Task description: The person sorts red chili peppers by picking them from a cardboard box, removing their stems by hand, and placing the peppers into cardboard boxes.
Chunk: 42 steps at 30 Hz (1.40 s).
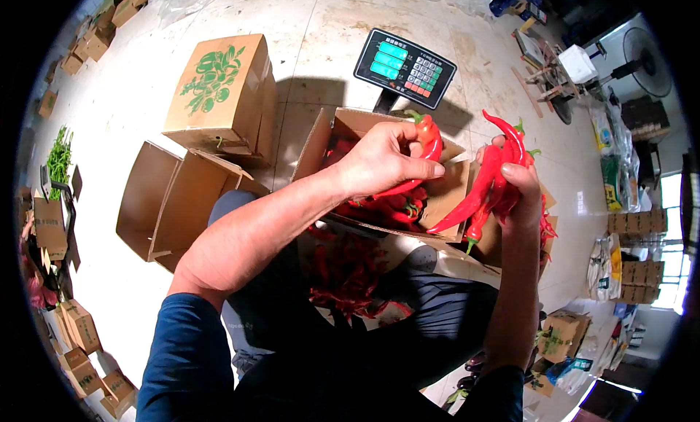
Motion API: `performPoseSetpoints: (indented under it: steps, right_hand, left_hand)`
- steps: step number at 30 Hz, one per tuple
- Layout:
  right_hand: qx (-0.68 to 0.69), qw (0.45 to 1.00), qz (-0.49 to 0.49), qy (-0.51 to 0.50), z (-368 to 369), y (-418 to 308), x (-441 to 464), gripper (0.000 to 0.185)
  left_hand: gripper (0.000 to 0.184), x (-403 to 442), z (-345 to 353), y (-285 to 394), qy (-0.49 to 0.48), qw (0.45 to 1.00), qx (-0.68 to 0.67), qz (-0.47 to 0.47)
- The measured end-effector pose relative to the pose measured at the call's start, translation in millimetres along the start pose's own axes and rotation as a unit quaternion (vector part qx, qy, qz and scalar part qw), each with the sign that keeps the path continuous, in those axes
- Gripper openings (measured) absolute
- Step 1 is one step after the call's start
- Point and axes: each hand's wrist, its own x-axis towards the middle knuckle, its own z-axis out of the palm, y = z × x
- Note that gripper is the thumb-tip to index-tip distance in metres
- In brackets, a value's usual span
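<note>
My left hand is closed round a long red chili pepper, its green stem pointing up. It hovers above an open cardboard box with many red peppers inside. To the right, my right hand grips a bunch of several red chili peppers, stems pointing different ways. Below that hand stands another cardboard box, partly hidden by the hand and forearm, with red peppers showing at its right side. More red peppers lie in shadow between my legs.
Behind the middle box stands a lit digital scale display. On the left are a closed carton with a green vegetable print and an open carton. A fan and stacked cartons stand at the right.
</note>
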Motion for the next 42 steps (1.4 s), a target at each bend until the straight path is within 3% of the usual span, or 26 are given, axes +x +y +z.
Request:
performPoseSetpoints:
  steps: [2,5,11,14,15,16,18,20,21,24,25,26,28,31,32,34,36,37,42]
  right_hand:
    - [-0.005,1.000,0.000,0.001,-0.6,1.6,0.9,0.056]
    - [-0.009,1.000,0.001,0.003,2.0,1.4,0.7,0.056]
    - [-0.013,1.000,0.005,-0.006,4.2,0.0,1.0,0.056]
    - [-0.020,1.000,-0.006,-0.002,5.2,-0.5,0.3,0.057]
    - [-0.023,1.000,-0.013,0.003,5.0,-1.4,-0.8,0.057]
    - [-0.018,1.000,-0.018,-0.002,3.2,-2.0,-1.2,0.058]
    - [-0.008,1.000,-0.029,-0.010,-1.7,-2.4,-0.8,0.058]
    - [-0.008,1.000,-0.015,-0.006,-4.0,-3.2,-1.2,0.059]
    - [-0.007,1.000,-0.007,-0.006,-3.9,-2.9,-1.5,0.059]
    - [-0.023,0.999,0.006,0.029,8.2,-4.6,-5.5,0.058]
    - [-0.008,0.999,0.023,0.030,5.0,-2.5,-4.0,0.053]
    - [-0.017,0.999,0.020,0.038,5.4,0.3,-2.6,0.051]
    - [-0.036,0.998,0.015,0.051,13.0,5.8,0.9,0.045]
    - [-0.076,0.995,0.000,0.059,20.6,14.0,4.7,0.037]
    - [-0.074,0.996,-0.002,0.055,22.7,16.7,5.7,0.037]
    - [-0.093,0.994,-0.005,0.060,25.1,13.7,5.5,0.036]
    - [-0.117,0.991,0.021,0.068,18.7,5.2,4.2,0.036]
    - [-0.101,0.992,-0.017,0.078,20.8,7.3,4.7,0.031]
    - [-0.098,0.987,0.015,0.125,22.7,-2.3,-1.8,0.021]
  left_hand:
    - [0.020,0.1,0.2,-0.7,-0.011,0.999,-0.033,-0.019]
    - [0.020,-5.7,2.3,17.5,-0.001,0.991,-0.058,-0.124]
    - [0.023,-5.8,-0.5,16.7,0.004,0.982,-0.109,-0.155]
    - [0.029,-7.2,-0.6,14.2,-0.032,0.984,-0.036,-0.169]
    - [0.030,-8.5,-3.2,15.8,-0.075,0.977,0.121,-0.161]
    - [0.033,-12.3,-4.3,10.0,-0.166,0.955,0.246,0.008]
    - [0.035,-20.2,-1.1,-4.6,-0.328,0.826,0.459,0.004]
    - [0.038,-37.9,8.5,-15.1,-0.468,0.774,0.426,-0.014]
    - [0.039,-41.1,17.4,-16.6,-0.515,0.734,0.437,-0.068]
    - [0.034,-33.6,9.2,-0.2,-0.352,0.839,0.411,-0.051]
    - [0.028,-23.7,5.7,2.5,-0.253,0.892,0.372,0.046]
    - [0.032,-19.8,5.3,10.8,-0.128,0.956,0.241,-0.112]
    - [0.039,-8.0,0.4,12.6,-0.066,0.993,-0.025,-0.099]
    - [0.065,-8.5,17.1,7.7,-0.088,0.993,0.071,0.039]
    - [0.069,-13.0,20.4,11.3,-0.079,0.978,0.190,0.025]
    - [0.064,-14.2,23.1,12.8,-0.057,0.970,0.231,0.042]
    - [0.059,-9.3,18.0,8.0,-0.065,0.994,0.090,0.026]
    - [0.056,-7.3,16.4,10.2,-0.077,0.995,0.071,-0.002]
    - [0.055,-2.2,14.1,0.4,-0.099,0.994,0.034,0.031]
